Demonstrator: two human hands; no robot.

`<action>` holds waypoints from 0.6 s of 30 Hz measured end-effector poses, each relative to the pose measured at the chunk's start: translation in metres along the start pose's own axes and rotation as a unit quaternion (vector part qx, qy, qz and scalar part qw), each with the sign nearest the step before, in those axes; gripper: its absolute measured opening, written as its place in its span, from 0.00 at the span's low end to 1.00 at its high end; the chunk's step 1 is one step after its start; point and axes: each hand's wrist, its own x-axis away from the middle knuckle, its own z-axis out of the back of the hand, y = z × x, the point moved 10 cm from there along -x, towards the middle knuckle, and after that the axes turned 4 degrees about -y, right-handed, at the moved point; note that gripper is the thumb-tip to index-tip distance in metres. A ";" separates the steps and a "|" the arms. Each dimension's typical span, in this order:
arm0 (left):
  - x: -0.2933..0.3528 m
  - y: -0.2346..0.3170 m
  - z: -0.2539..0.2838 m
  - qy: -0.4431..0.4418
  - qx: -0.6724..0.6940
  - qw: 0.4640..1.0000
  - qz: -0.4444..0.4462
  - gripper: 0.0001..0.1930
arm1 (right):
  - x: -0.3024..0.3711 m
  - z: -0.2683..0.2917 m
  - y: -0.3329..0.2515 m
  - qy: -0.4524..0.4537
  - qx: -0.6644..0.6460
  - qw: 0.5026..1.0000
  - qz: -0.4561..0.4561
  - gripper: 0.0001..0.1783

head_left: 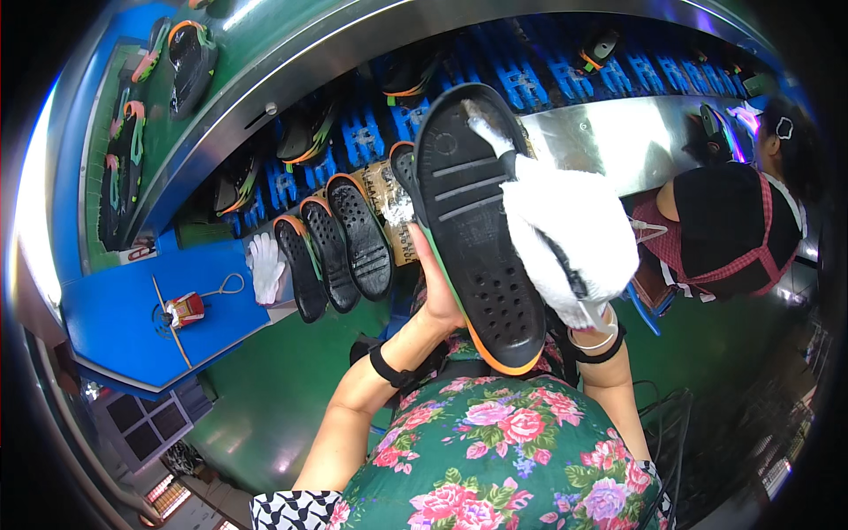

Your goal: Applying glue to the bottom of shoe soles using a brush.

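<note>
My left hand point(435, 284) grips a large black shoe sole point(473, 208) by its left edge and holds it up in front of me, tilted. The sole has an orange and green rim, small holes near its lower end and ridged bars above. My right hand point(574, 243), covered by a white glove or cloth, is closed round a brush point(491, 132). Its pale bristles touch the sole's upper inner face. The fingers of the right hand are mostly hidden by the white covering. Another black sole point(403, 168) shows partly behind the held one.
Several black soles point(364, 238) with orange rims lean side by side at left, next to a white glove point(265, 268). A blue panel point(115, 309) carries a small red container point(184, 309). Beyond runs a blue-slatted conveyor point(362, 137) bearing soles. A co-worker point(720, 221) sits at right.
</note>
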 end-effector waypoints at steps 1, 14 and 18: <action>0.011 0.005 0.028 0.149 -0.168 0.975 -0.002 0.53 | 0.003 -0.002 -0.001 0.005 0.022 0.999 0.024 0.19; 0.017 0.017 0.058 0.155 -0.202 0.965 -0.069 0.50 | 0.007 0.004 -0.012 0.026 -0.056 0.998 -0.017 0.16; 0.025 0.029 0.095 0.194 -0.268 0.943 -0.039 0.51 | 0.009 -0.007 -0.019 0.020 -0.138 0.990 -0.009 0.15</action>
